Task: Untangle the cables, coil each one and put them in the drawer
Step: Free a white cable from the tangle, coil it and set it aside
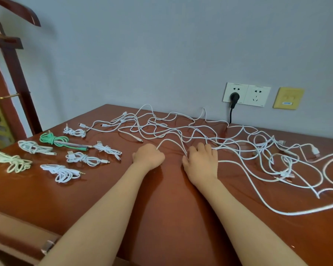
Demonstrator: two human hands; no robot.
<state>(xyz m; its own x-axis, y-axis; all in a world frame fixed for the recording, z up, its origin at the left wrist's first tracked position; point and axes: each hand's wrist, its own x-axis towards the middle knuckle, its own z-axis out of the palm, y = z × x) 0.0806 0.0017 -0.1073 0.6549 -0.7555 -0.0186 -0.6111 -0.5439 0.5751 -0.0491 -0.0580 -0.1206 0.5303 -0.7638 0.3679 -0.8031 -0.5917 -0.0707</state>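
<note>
You face a pale blue-grey wall [161, 45] behind the glossy reddish-brown wooden surface [161, 217]. A white double socket [257, 95] sits beside a yellow wall plate [288, 98]; a dark red wooden frame [13, 77] stands at your left.

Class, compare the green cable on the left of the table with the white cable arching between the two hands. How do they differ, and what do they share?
The green cable is coiled into a bundle; the white cable runs loose. No hand touches the green cable; the left hand grips the white cable, which passes under the right hand. Both rest on the table.
</note>
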